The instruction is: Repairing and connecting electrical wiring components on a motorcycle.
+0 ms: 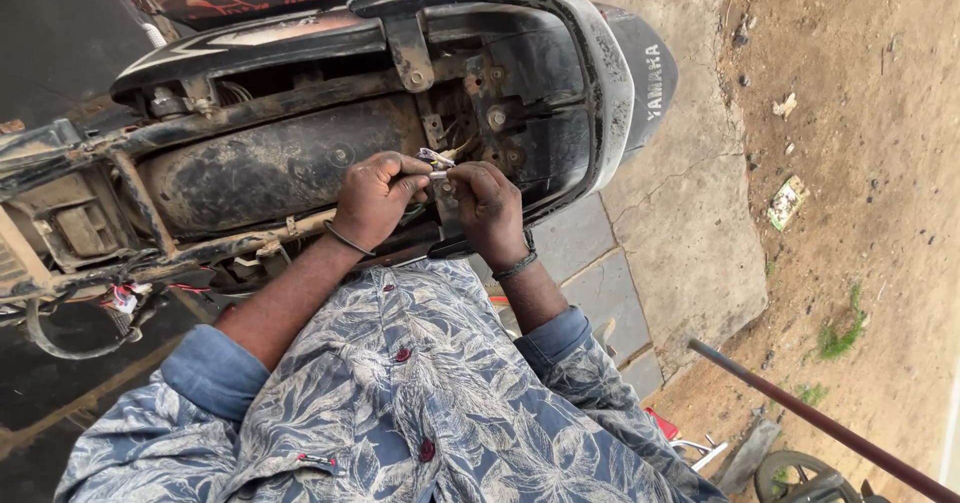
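A small bundle of wires (437,157), above the dusty rear mudguard (280,168) of the motorcycle (560,63), is pinched by the left hand (372,198) and right hand (487,208), and should probably be kept steady and pulled gently.

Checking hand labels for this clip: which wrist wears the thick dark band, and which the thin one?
The right hand has the thick dark wristband; the left hand wears only a thin dark bangle. Both pinch the small wire connector.
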